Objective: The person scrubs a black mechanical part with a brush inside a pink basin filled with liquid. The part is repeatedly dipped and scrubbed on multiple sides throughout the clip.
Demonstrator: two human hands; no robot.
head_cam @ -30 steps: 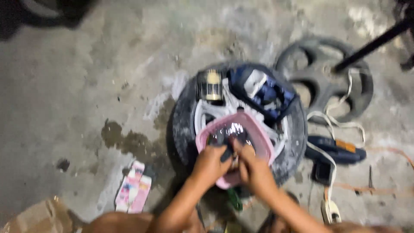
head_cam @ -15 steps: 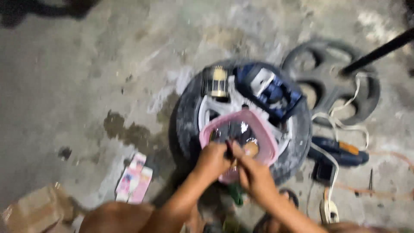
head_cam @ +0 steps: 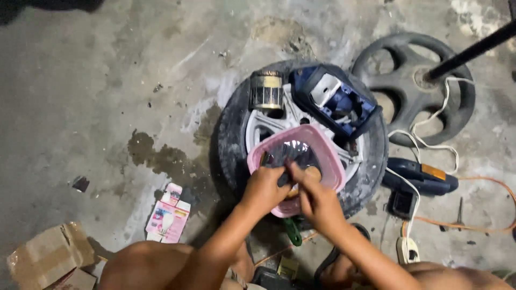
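Both hands are in the pink plastic basket (head_cam: pixel 328 156) sitting on a car wheel (head_cam: pixel 236 134) laid flat on the concrete. Left hand (head_cam: pixel 266 188) is curled w/ fingers closed around a dark bundle (head_cam: pixel 293 156) inside the basket, forearm coming up from 7 o'clock. Right hand (head_cam: pixel 317 201) pinches the same stuff, fingers bent, can't tell exactly what it grips; arm comes from 5 o'clock. Tin can (head_cam: pixel 267 90) at 11 on the wheel, blue tool case (head_cam: pixel 336 102) at 1. Pink carton (head_cam: pixel 167 217) on the floor at 8.

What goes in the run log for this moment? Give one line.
left hand: in pink basket | right hand: in same basket, contents unclear | basket: on wheel | nearby: can, blue tool case
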